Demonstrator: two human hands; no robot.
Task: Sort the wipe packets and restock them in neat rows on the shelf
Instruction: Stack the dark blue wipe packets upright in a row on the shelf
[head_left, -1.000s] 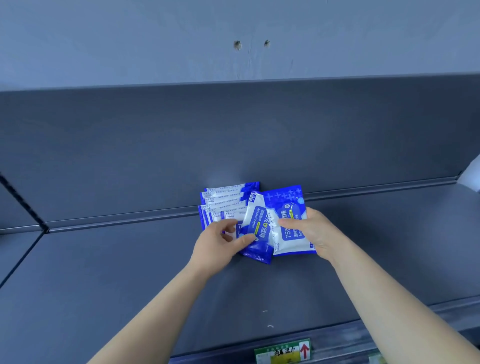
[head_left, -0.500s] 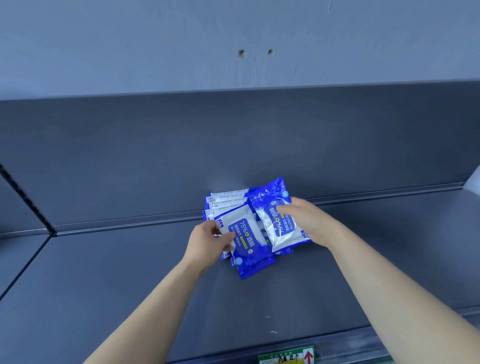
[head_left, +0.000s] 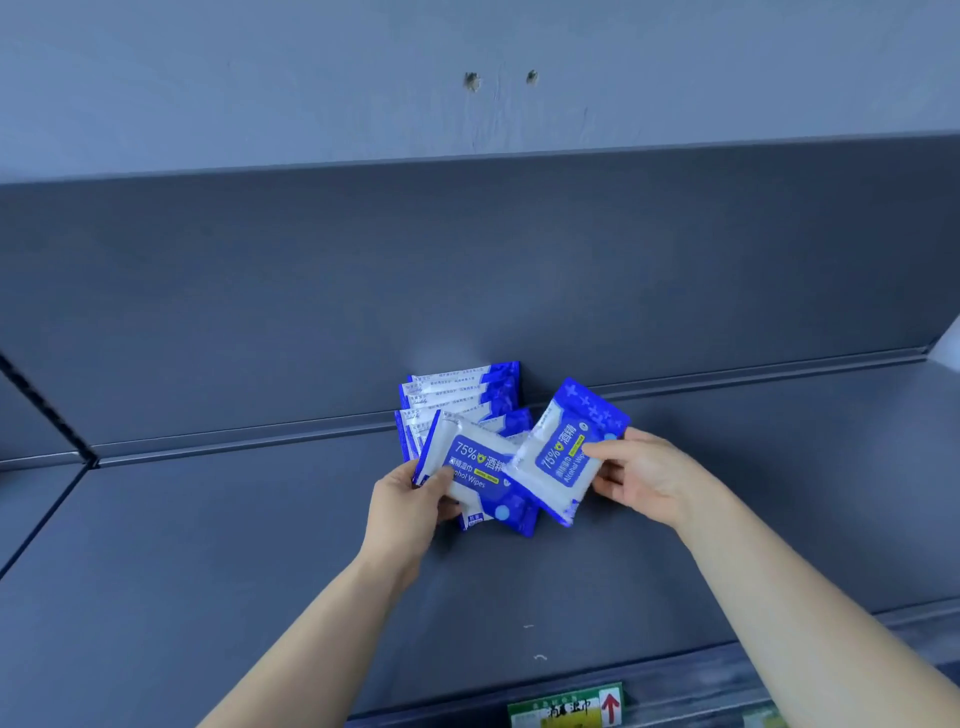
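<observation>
Near edge, bottom centre: green price label with a red arrow is sitting on the shelf lip. Both forearms are coming in from the bottom of the frame.

Change over the last second: the two loose packets were lying overlapped mid-frame under both hands. Now they're being pulled apart, one per hand.
- Left hand is pinching the left packet at its left end, thumb on top, fingers curled under. The packet is lying roughly flat, face up, print readable.
- Right hand is gripping the right packet by its right edge, thumb over the face, fingers beneath. That packet is being swung round, its long axis now pointing up-right.
- Their inner corners are still overlapping just right of frame centre; can't tell if they're touching.

My read: the pair is getting split and oriented, so sorting is under way, and neither packet is placed yet.

Just behind the left packet, the stacked packets are showing white backs, fanned slightly, leaning against the back panel at the rear rail. The left packet is overlapping the stack's front edge in the picture, and the right packet is hanging just right of it. The row isn't looking neat yet.

Furthest back: blue wall, two small holes top centre.
</observation>
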